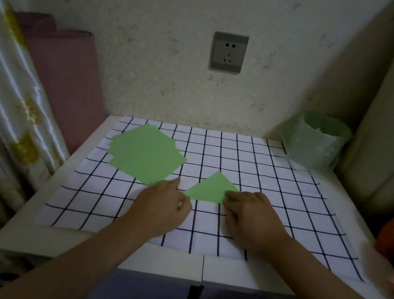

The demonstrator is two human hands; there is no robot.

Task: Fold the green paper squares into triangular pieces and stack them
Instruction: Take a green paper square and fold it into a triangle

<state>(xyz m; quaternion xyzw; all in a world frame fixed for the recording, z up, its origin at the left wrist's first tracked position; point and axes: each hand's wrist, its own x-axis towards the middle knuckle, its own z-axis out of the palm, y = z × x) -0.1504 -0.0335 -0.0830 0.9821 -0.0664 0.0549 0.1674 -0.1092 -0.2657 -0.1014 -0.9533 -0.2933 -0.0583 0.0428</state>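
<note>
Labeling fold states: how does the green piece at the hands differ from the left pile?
The folded triangle is three-cornered and smaller; the pile of squares is wider. The triangle looks single; the pile is several sheets, fanned. The right hand touches the triangle, not the pile. Both green, on the checked cloth.

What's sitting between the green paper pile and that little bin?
Nothing: in the head view only bare checked cloth runs from the pile to the bin.
</note>
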